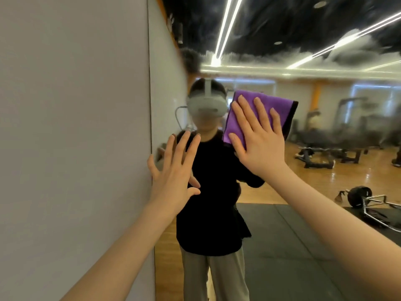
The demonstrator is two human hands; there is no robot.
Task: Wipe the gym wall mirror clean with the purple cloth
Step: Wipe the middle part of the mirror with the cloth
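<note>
The purple cloth (260, 109) lay folded flat on the mirror (325, 166), at about 1 o'clock from frame centre, under my right hand (260, 140), fingers straight and spread, gripping nothing. My left hand (173, 170), at 9 o'clock of the cloth, braced open-fingered near the mirror's left edge. Wiping well, I judged, needed even palm pressure and overlapping passes across the hazy glass.

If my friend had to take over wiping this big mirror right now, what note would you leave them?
Right hand: flat, fingers straight, pressing the purple cloth on the mirror, about head height.
Left hand: open, fingers spread, at the mirror's left edge beside the grey wall; holds nothing.
Done: cannot tell how much; the upper glass looks hazy.
Left: go on wiping from the cloth's spot, rightward and down, over the rest of the glass.
</note>
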